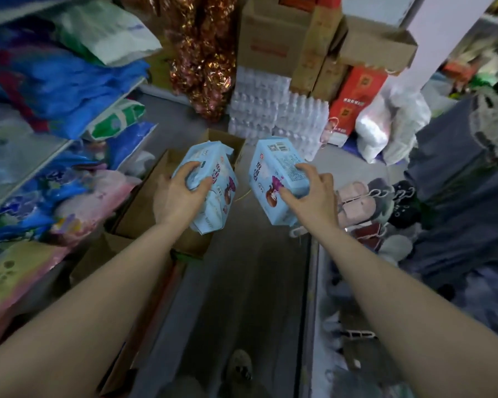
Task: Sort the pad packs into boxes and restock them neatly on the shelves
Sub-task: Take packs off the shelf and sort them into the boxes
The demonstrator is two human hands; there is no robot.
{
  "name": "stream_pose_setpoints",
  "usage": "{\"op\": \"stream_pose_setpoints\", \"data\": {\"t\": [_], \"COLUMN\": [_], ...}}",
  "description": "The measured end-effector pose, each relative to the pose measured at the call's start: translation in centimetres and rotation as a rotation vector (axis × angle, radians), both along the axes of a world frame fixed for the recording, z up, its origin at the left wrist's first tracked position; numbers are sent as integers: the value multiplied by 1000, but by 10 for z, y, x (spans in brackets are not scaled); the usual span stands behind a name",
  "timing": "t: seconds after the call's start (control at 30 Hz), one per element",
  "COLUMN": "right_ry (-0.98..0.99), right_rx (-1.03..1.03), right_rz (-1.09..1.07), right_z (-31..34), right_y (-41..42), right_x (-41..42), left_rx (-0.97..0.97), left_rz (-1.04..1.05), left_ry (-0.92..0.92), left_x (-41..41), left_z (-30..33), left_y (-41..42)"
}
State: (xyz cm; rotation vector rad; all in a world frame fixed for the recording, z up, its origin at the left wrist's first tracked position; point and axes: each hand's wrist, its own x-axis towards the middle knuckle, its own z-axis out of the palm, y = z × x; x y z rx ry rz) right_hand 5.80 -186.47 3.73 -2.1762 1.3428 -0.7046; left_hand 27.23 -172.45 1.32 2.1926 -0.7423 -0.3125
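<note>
Gripping a light-blue pad pack (213, 191) from above, the left hand (179, 193) is held over an open cardboard box (144, 208) on the floor; its fingers are curled round the pack's upper end. A second light-blue pad pack (276, 179) is clamped in the right hand (314, 193), thumb on the printed face and fingers wrapped over the far edge, just beside the first pack and apart from it. What lies inside the box below the left hand cannot be told. Shelves (69, 145) to the left of that hand are filled with blue and pink packs. Stacked cartons (270, 38) and wrapped bottled water (279, 116) are seen beyond both hands.
</note>
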Motion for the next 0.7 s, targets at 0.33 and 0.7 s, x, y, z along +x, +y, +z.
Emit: {"op": "stream_pose_setpoints", "data": {"t": [0.33,0.7], "right_ry": [-4,42], "right_rx": [40,53], "right_rz": [79,120], "right_z": [-11,-23], "right_y": [-188,-368], "right_x": [82,233], "left_rx": [25,21], "left_rz": [56,113], "left_ry": [20,99], "left_x": [68,219], "left_z": [-12,-18], "left_y": [-175,-338]}}
